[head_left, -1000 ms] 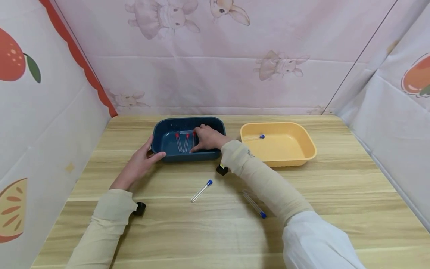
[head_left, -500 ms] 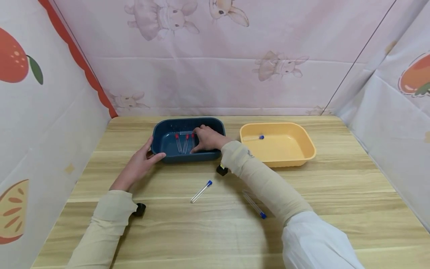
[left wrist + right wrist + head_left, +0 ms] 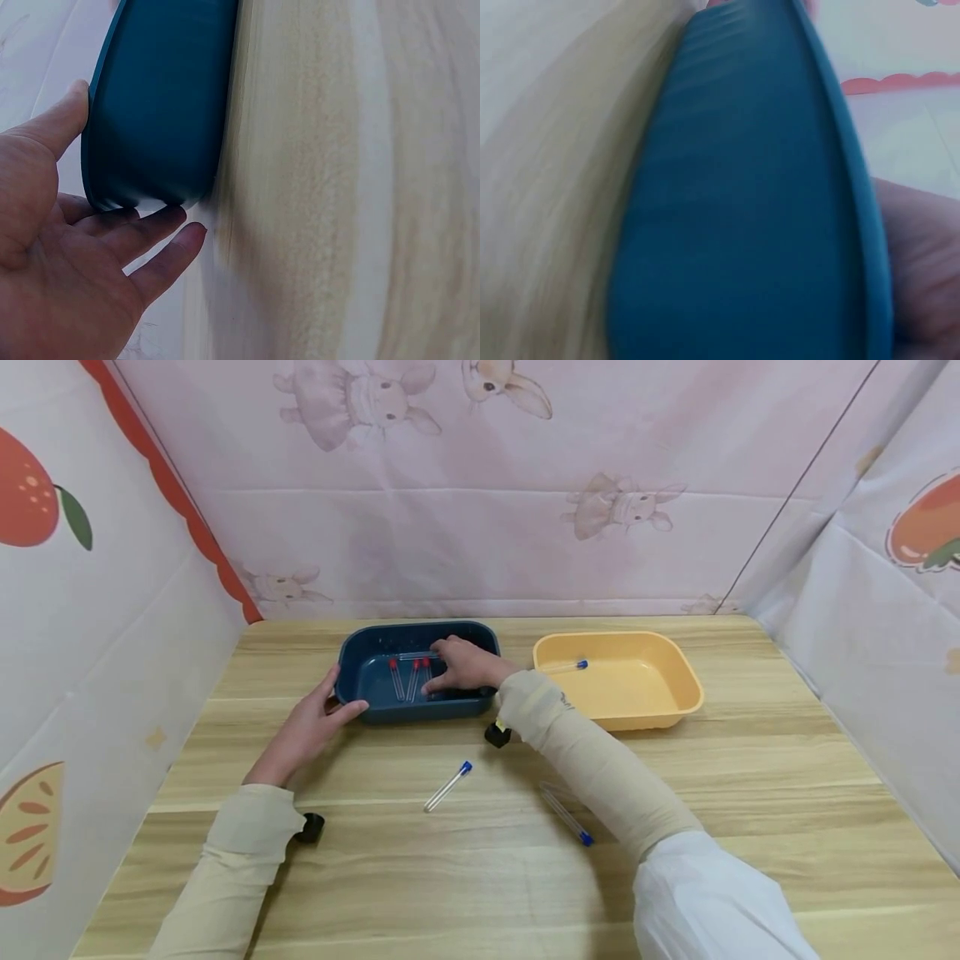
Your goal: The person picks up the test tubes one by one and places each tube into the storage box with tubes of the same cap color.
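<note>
A dark blue plastic bin (image 3: 431,712) stands at the table's back left. Several small clear tubes lie on its floor, such as a red-capped tube (image 3: 413,680). My left hand (image 3: 303,731) steadies the bin's left end: in the left wrist view its extended fingertips touch the wall and the thumb rests at the rim. Inside the bin, my right hand (image 3: 467,664) has thumb and fingers spread beside the rightmost red-capped tube (image 3: 427,671); whether it touches that tube is unclear. The right wrist view shows mostly the bin's outer wall, with part of the hand behind the rim.
A yellow bin (image 3: 645,722) sits to the right, with one blue-capped tube (image 3: 566,667) inside. On the wooden table (image 3: 420,885) lie a blue-capped tube (image 3: 447,787) and another blue-capped tube (image 3: 566,815). A further clear tube is partly hidden by my right forearm. Printed cloth walls surround the table.
The rightmost red-capped tube has shifted slightly left, closer to its neighbour. My right hand has risen a little, while the left hand stays at the blue bin.
</note>
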`<state>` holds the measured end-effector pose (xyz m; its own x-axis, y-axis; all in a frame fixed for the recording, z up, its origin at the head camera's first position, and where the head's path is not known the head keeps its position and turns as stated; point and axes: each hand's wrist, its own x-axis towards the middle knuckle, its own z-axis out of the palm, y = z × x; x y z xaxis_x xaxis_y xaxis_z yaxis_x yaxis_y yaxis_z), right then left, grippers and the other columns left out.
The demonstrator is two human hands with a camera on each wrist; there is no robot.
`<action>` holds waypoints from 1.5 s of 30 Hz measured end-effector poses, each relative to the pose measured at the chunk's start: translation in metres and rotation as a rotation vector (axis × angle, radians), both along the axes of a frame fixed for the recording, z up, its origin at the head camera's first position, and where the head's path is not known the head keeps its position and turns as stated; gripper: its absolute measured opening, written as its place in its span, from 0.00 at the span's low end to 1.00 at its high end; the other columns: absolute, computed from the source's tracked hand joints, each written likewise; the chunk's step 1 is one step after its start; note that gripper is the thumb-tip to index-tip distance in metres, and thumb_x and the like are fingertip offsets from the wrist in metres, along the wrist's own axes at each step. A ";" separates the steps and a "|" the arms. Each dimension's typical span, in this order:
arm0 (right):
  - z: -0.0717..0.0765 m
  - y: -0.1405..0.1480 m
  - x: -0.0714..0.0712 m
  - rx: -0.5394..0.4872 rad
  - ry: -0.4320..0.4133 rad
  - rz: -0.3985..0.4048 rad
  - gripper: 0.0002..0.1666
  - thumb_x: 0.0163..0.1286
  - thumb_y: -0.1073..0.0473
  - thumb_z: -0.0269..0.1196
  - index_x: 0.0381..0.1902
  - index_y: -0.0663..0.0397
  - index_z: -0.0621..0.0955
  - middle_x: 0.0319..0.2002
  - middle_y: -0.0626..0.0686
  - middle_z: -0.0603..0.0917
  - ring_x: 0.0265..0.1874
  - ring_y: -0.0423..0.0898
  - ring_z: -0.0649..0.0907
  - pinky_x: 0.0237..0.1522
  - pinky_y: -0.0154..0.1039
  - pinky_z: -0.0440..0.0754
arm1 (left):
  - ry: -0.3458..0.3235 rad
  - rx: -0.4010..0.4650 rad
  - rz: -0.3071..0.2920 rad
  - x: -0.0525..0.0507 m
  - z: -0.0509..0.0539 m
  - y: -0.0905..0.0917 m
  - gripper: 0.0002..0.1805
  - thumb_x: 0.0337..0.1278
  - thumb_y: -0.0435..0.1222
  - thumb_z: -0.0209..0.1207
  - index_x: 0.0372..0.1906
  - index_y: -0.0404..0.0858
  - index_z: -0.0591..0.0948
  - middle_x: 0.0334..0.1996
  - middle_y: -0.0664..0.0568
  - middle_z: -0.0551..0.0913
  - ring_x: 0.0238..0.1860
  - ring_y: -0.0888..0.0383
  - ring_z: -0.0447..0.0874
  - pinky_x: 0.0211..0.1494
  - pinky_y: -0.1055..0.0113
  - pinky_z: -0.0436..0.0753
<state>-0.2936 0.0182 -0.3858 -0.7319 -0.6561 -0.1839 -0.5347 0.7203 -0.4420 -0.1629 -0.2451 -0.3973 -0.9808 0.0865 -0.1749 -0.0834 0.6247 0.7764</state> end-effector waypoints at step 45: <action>0.061 0.137 0.062 -0.423 0.165 -0.073 0.36 0.73 0.53 0.69 0.72 0.64 0.72 0.63 0.61 0.79 0.58 0.55 0.78 0.58 0.53 0.79 | 0.012 -0.011 -0.032 -0.006 -0.005 -0.004 0.53 0.75 0.54 0.56 0.84 0.40 0.35 0.82 0.33 0.41 0.78 0.34 0.54 0.76 0.41 0.61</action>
